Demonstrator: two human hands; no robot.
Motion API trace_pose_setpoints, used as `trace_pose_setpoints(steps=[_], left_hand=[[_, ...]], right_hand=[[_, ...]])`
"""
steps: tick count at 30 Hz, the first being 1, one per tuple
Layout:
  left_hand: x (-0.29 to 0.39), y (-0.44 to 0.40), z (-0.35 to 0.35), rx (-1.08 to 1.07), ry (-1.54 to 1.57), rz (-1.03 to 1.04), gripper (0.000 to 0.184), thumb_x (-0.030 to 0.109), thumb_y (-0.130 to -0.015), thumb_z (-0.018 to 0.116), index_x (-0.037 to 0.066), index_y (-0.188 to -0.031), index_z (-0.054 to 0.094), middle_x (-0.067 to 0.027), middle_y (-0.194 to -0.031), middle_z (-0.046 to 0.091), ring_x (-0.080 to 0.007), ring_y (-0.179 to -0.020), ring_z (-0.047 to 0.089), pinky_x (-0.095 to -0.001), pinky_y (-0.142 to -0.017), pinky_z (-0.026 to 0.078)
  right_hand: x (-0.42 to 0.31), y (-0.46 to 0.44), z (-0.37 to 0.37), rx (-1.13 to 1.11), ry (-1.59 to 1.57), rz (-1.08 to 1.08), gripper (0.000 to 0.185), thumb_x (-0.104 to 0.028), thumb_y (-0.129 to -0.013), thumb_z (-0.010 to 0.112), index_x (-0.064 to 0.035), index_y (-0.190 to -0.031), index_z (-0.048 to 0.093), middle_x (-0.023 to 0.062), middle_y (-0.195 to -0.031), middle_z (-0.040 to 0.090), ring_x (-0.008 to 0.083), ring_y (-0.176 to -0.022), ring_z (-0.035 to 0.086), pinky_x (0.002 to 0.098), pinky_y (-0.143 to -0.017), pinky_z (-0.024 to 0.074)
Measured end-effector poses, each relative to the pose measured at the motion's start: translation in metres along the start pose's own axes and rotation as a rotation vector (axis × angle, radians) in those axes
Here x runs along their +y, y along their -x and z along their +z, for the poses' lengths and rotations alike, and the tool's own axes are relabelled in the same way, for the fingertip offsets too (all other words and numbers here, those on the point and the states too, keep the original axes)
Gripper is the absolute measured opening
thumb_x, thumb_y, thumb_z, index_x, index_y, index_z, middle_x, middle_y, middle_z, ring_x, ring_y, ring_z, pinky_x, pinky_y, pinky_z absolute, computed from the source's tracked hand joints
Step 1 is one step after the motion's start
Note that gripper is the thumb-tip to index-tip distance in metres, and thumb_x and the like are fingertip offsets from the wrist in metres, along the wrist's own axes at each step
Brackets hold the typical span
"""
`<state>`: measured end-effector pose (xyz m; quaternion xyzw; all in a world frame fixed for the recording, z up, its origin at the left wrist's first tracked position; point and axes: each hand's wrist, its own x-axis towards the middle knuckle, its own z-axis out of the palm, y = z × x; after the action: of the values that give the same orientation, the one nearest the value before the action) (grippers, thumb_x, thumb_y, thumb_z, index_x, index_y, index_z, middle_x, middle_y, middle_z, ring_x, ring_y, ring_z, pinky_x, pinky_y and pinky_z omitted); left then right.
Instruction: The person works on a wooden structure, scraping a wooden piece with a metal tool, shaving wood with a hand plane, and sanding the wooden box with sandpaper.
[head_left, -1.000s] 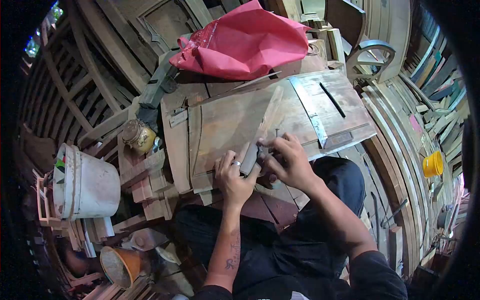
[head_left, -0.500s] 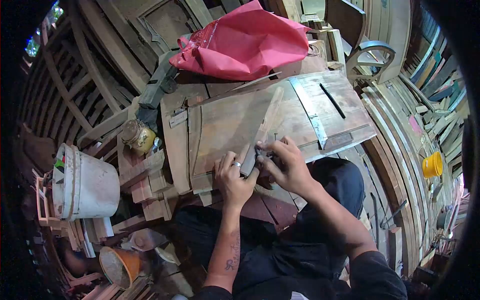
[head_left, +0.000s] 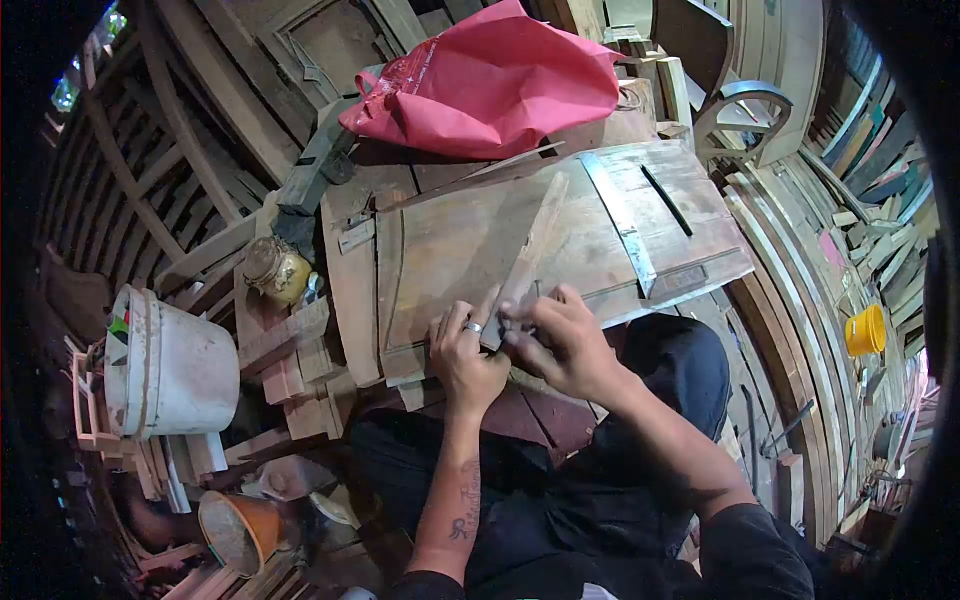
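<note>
A long, narrow wooden strip (head_left: 538,238) lies slantwise over a flat wooden panel (head_left: 450,250), its near end between my hands. My left hand (head_left: 470,352), with a ring on one finger, is closed round the left side of that near end. Against the strip's right side my right hand (head_left: 568,345) is closed, its fingers curled and slightly blurred. Something small and dark shows at its fingertips, too hidden to name. Farther right on the panel lie a metal rule (head_left: 617,220) and a black pencil-like stick (head_left: 666,200).
A red bag (head_left: 490,85) lies beyond the panel. To the left stand a glass jar (head_left: 277,270) and a white bucket (head_left: 175,365); an orange container (head_left: 240,533) sits lower. Long boards (head_left: 790,330) and a yellow tub (head_left: 866,330) are to the right.
My right hand has shifted slightly left and turned over the strip. The thin, nail-like point above its fingers no longer shows. My left hand stays almost in place.
</note>
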<state>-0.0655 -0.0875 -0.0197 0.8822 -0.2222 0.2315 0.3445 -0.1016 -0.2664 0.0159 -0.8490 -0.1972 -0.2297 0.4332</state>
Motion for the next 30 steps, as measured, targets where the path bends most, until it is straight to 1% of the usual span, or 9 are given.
trace_pose_setpoints(steps=[3,5,13,15,17,19,21,27,30], left_hand=[[0.0,0.001,0.001,-0.025,0.033,-0.018,0.065,0.002,-0.071,0.074,0.01,-0.136,0.074,-0.0109,-0.093,0.058,-0.0341,-0.09,0.058,-0.0459,-0.084,0.046],[0.003,-0.002,0.0,0.006,0.017,0.005,0.058,0.015,-0.073,0.077,0.01,-0.131,0.075,-0.0109,-0.092,0.058,-0.0334,-0.089,0.059,-0.0454,-0.083,0.046],[0.002,-0.001,0.0,-0.006,0.004,0.003,0.06,0.017,-0.073,0.078,0.011,-0.133,0.075,-0.0105,-0.091,0.057,-0.0333,-0.088,0.059,-0.0454,-0.082,0.046],[0.005,-0.003,-0.002,0.01,0.052,0.009,0.064,-0.001,-0.072,0.069,0.008,-0.135,0.074,-0.0114,-0.091,0.059,-0.0343,-0.09,0.059,-0.0453,-0.086,0.046],[0.003,-0.001,-0.001,-0.014,0.033,-0.007,0.063,0.0,-0.072,0.07,0.008,-0.135,0.074,-0.0114,-0.091,0.059,-0.034,-0.089,0.059,-0.0452,-0.086,0.046],[0.002,-0.001,0.002,0.022,0.037,0.012,0.06,0.016,-0.072,0.081,0.011,-0.131,0.076,-0.0105,-0.092,0.057,-0.0338,-0.088,0.059,-0.0456,-0.084,0.047],[-0.002,0.0,0.004,0.001,0.042,-0.012,0.058,0.016,-0.072,0.081,0.009,-0.13,0.076,-0.0107,-0.092,0.057,-0.0339,-0.088,0.059,-0.0458,-0.083,0.046],[-0.002,0.001,0.003,-0.018,0.016,-0.019,0.058,0.018,-0.073,0.082,0.011,-0.13,0.076,-0.0105,-0.092,0.057,-0.033,-0.09,0.06,-0.0446,-0.083,0.045],[0.0,-0.001,0.001,-0.022,0.032,-0.009,0.059,0.018,-0.074,0.081,0.011,-0.133,0.076,-0.0099,-0.092,0.057,-0.0325,-0.089,0.06,-0.0445,-0.083,0.045]], right_hand=[[-0.001,0.002,-0.006,-0.067,0.023,-0.025,0.036,-0.013,-0.093,0.08,-0.0043,-0.127,0.074,0.0105,-0.087,0.065,0.0285,-0.082,0.052,0.0406,-0.08,0.0457],[0.004,-0.006,-0.011,-0.057,0.056,0.06,0.033,-0.015,-0.093,0.077,-0.0071,-0.125,0.074,0.0102,-0.092,0.066,0.0311,-0.09,0.054,0.0424,-0.083,0.0455],[-0.001,0.004,-0.001,-0.083,-0.001,-0.037,0.034,-0.015,-0.094,0.077,-0.0075,-0.126,0.073,0.0111,-0.093,0.065,0.0324,-0.09,0.054,0.0426,-0.084,0.0459],[0.002,0.001,-0.006,-0.1,0.032,-0.036,0.034,-0.016,-0.094,0.076,-0.0073,-0.127,0.072,0.0101,-0.095,0.067,0.0321,-0.09,0.054,0.0435,-0.085,0.0463],[0.005,-0.005,-0.01,-0.057,0.043,0.036,0.033,-0.016,-0.094,0.076,-0.0071,-0.126,0.072,0.0101,-0.097,0.068,0.032,-0.091,0.054,0.0437,-0.085,0.0465],[0.004,-0.009,-0.011,-0.041,0.054,0.062,0.032,-0.016,-0.094,0.076,-0.0068,-0.125,0.072,0.0104,-0.097,0.069,0.0321,-0.09,0.054,0.0435,-0.084,0.0463],[0.003,-0.007,-0.006,-0.001,0.024,0.074,0.034,-0.012,-0.094,0.078,-0.0032,-0.126,0.074,0.0106,-0.085,0.062,0.0291,-0.084,0.051,0.0402,-0.082,0.0442],[0.001,0.0,-0.005,-0.043,0.027,-0.084,0.036,-0.011,-0.091,0.079,-0.0033,-0.125,0.074,0.0109,-0.086,0.062,0.0305,-0.084,0.053,0.0425,-0.082,0.0463],[0.013,-0.009,-0.011,-0.012,0.053,0.093,0.033,-0.018,-0.094,0.076,-0.0067,-0.125,0.073,0.0101,-0.096,0.07,0.0323,-0.091,0.055,0.0437,-0.088,0.0459]])
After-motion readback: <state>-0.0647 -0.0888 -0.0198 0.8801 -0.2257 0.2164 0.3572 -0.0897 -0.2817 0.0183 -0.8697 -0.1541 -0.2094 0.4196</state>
